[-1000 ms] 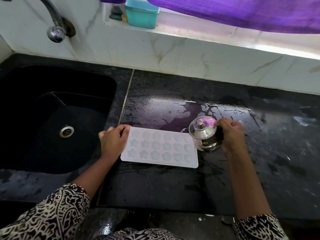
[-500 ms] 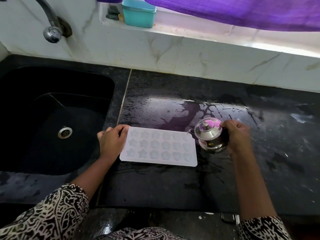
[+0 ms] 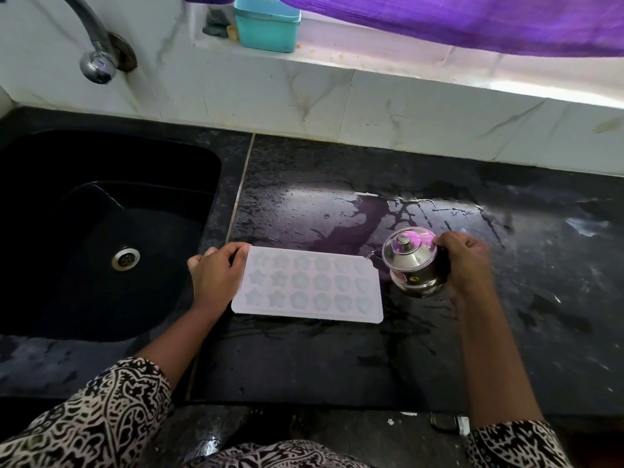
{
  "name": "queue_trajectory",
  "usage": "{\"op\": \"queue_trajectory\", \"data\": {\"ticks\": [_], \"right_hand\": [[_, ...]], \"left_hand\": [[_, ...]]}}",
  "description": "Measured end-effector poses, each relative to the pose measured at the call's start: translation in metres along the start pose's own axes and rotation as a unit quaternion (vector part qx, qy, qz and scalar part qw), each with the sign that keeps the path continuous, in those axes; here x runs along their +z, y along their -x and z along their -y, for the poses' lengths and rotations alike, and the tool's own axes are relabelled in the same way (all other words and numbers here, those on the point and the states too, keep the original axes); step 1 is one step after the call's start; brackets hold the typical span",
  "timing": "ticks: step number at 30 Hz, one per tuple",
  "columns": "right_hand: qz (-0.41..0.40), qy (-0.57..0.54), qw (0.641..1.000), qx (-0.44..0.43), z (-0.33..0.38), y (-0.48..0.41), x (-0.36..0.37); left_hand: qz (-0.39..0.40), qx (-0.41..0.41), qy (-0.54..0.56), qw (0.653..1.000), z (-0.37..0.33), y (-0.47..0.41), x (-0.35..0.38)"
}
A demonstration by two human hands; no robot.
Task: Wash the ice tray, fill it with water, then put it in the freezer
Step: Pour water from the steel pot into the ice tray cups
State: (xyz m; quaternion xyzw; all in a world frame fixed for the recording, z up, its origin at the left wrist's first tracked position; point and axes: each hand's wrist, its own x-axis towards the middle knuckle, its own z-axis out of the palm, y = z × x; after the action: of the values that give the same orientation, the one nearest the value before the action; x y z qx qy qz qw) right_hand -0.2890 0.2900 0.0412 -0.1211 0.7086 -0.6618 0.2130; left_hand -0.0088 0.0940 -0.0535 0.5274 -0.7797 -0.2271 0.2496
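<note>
Wet tabletop [image 3: 337, 359]: left hand [image 3: 216, 273] fingers hold ice tray [image 3: 307, 285] end, right hand [image 3: 467, 261] grips kettle [image 3: 413, 265] beside tray; filling step, next pour into cavities.

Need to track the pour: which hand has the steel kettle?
The right hand grips the steel kettle right of the ice tray; the left hand only holds the tray's left edge.

Matt, milky white plastic in the ice tray [image 3: 307, 285]. Mirror-bright steel on the lidded pot [image 3: 413, 265] at its three o'clock. Glossy, wet black stone for the counter [image 3: 337, 359]; duller black in the sink [image 3: 101, 231] at nine o'clock. Shiny chrome tap [image 3: 98, 65] at eleven; purple cloth [image 3: 472, 21] at one.
</note>
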Motion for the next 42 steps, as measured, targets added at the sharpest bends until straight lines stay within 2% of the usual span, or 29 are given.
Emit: {"op": "queue_trajectory", "data": {"ticks": [18,28,33,42], "right_hand": [[0.006,-0.060,0.998,0.013,0.007,0.003,-0.001],[0.005,0.015,1.000,-0.013,0.004,0.007,0.001],[0.016,0.011,1.000,-0.018,-0.001,0.006,-0.002],[0.002,-0.163,0.987,0.013,0.012,0.012,0.007]], "left_hand": [[0.002,-0.005,-0.002,1.000,-0.002,0.000,-0.001],[0.001,-0.005,-0.001,1.000,-0.003,0.001,-0.001],[0.002,-0.005,-0.002,1.000,-0.001,0.000,0.000],[0.004,-0.005,-0.001,1.000,0.001,-0.001,0.000]]}}
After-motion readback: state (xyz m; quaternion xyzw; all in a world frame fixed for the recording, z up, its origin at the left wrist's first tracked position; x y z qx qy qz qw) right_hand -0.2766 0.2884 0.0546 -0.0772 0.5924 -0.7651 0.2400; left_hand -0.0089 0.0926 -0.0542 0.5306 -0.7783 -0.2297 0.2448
